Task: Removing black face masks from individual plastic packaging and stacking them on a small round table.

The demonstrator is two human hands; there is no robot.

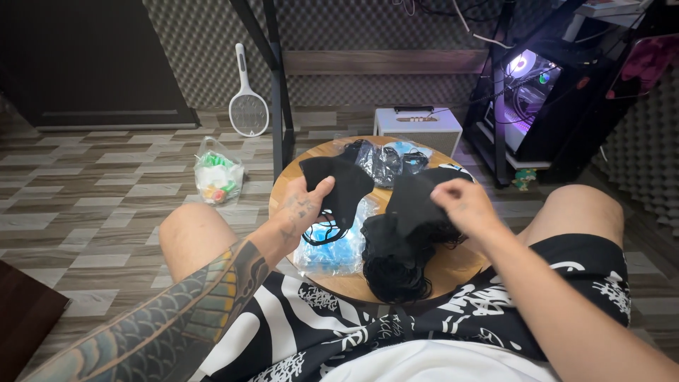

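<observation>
Now, left hand [305,205]: grips a black face mask [338,185], flat and matte, raised over the round wooden table [453,267].
Right hand [463,204]: pinches another black mask [416,199] above the black mask pile [397,258].
Beside: clear bag of blue masks [332,249].

a white racket-shaped bug zapper [247,106] leans on the grey padded wall [339,28] — a clear plastic bag of colourful bits [218,177] lies on the striped floor [92,184] nearby, a white boxy speaker [417,127] beside a purple-lit computer case [530,92].
</observation>
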